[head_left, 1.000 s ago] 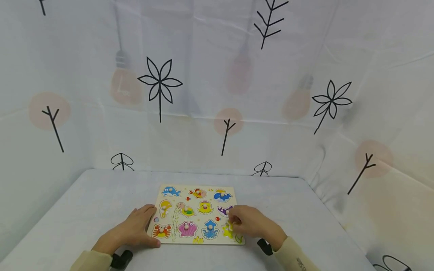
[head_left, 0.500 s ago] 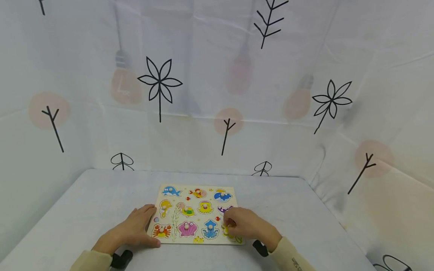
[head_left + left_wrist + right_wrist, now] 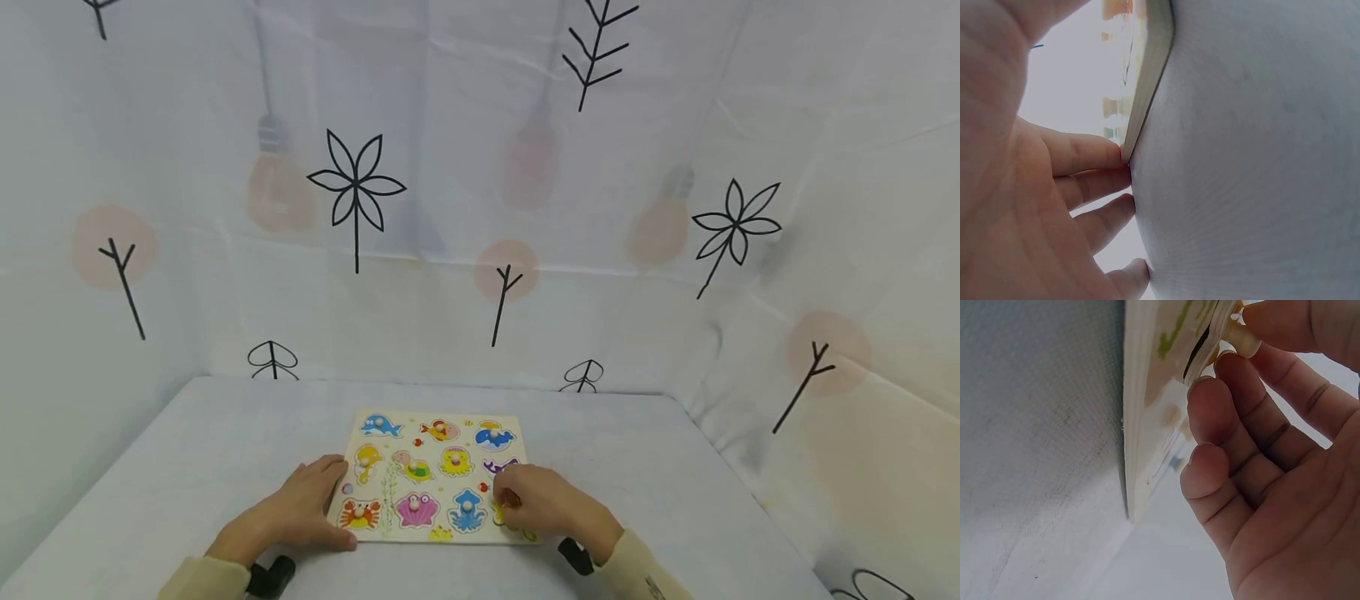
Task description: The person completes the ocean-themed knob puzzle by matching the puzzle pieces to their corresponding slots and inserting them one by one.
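Observation:
A pale wooden peg puzzle board (image 3: 442,540) with sea animal pieces lies flat on the table. My left hand (image 3: 300,508) rests at its left side, fingers spread, fingertips touching the edge and thumb by the near corner. In the left wrist view, the left hand's fingertips (image 3: 1125,156) meet the board's side and the cloth. My right hand (image 3: 543,500) is over the board's near right corner, pinching the yellow starfish piece (image 3: 498,513) by its wooden knob (image 3: 1244,340). In the right wrist view the piece's edge stands tilted, with a dark gap under it; the hand hides most of it.
Other knobbed pieces sit in the board, among them a crab (image 3: 360,514), a pink shell (image 3: 417,509), a blue squid (image 3: 467,510) and a purple whale (image 3: 500,466) partly behind the right hand. A white cloth covers the table (image 3: 630,467); patterned fabric (image 3: 450,200) hangs behind.
My right hand has shifted slightly left, from beside the starfish piece to over it, and its fingers have closed on the knob. The left hand stays in place.

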A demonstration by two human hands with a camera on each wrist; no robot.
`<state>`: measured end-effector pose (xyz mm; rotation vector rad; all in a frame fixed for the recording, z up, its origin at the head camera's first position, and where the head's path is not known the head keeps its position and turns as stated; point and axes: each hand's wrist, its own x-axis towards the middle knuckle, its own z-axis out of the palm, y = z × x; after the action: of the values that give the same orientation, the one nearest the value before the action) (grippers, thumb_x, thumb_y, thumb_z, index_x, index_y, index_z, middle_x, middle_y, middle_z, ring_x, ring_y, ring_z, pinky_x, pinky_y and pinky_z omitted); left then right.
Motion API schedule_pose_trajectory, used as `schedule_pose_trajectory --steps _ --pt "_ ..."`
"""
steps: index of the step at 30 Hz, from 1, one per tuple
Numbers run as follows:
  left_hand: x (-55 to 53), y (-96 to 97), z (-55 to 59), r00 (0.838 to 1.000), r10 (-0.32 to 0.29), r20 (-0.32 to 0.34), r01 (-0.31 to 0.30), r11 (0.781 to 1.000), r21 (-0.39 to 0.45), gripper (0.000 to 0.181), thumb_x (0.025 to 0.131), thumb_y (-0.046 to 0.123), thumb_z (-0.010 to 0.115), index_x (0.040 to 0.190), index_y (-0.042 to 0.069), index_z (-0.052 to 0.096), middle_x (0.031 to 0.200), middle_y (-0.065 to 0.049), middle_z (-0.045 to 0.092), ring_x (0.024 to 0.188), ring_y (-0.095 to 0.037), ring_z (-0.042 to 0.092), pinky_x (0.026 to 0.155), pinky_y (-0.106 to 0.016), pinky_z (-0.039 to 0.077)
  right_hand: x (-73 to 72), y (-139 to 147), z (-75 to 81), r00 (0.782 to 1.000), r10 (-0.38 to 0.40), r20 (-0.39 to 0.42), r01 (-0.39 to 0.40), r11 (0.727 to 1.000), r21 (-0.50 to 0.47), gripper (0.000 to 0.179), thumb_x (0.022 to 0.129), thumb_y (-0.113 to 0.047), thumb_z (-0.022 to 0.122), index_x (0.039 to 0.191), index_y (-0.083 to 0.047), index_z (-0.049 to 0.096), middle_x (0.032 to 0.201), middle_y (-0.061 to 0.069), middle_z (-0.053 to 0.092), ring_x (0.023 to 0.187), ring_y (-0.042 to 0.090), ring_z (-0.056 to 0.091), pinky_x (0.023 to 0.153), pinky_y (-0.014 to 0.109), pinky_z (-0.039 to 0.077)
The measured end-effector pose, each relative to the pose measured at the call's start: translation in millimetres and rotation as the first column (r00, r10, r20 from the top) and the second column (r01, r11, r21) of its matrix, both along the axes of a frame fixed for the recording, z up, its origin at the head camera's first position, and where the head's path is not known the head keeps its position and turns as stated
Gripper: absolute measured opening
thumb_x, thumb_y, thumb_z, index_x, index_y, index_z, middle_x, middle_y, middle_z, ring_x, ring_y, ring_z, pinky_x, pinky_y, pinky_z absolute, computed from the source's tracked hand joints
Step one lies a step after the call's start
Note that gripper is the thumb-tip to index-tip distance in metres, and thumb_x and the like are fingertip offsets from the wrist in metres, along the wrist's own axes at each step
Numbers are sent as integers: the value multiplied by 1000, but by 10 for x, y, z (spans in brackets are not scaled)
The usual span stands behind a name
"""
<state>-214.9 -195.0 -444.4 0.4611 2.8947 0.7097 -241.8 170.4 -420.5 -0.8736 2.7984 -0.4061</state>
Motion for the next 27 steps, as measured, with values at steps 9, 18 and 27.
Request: schedule_pose_trajectory --steps 9,18,27 --pt "20 6 -3 1000 3 -10 -3 1000 -8 114 54 62 83 137 -6 43 143 -24 39 134 -42 33 109 -68 15 21 -10 2 1000 11 17 -11 1000 -19 10 83 -21 71 85 -24 62 75 -13 51 73 4 48 62 22 41" --pt "13 17 1 1000 8 -1 -8 1000 -5 115 54 62 84 137 -5 43 143 -24 38 134 -42 32 109 -68 14 37 -10 14 1000 -3 11 3 1000 -6 9 83 -22 71 85 -23 63 74 -12 51 72 5 48 61 22 41" --pt "20 18 21 1000 4 -10 -4 1000 -5 115 54 62 84 137 -6 43 143 -24 39 134 -42 32 109 -68 14 32 6 14 1000 -14 21 15 1000 -14 11 82 -21 72 85 -24 61 74 -12 51 71 5 48 59 22 41"
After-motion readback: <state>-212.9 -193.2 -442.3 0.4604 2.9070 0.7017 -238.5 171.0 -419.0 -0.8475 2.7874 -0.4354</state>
